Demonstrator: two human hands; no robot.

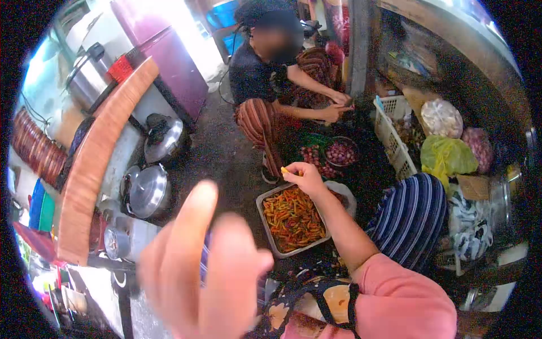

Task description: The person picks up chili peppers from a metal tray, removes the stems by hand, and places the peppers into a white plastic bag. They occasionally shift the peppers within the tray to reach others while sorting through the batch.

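My left hand (206,271) is large and blurred close to the camera, its fingers raised and apart, with nothing visible between them. Further off, my right hand (305,178) pinches a small yellow chili (284,170) between thumb and fingertips. It is above the far edge of a rectangular metal tray (265,223). Many orange, red and yellow-green chilies (293,217) fill that tray on the floor. A pale bag or plate (345,196) lies partly behind my right forearm.
Another person (254,79) sits ahead, both hands together beside bowls of red onions (340,151). Right: a white basket (392,133), a yellow-green bag (449,155) and striped cloth (412,217). Left: metal pots (149,189), a curved wooden edge (99,175) and a pink fridge (172,68).
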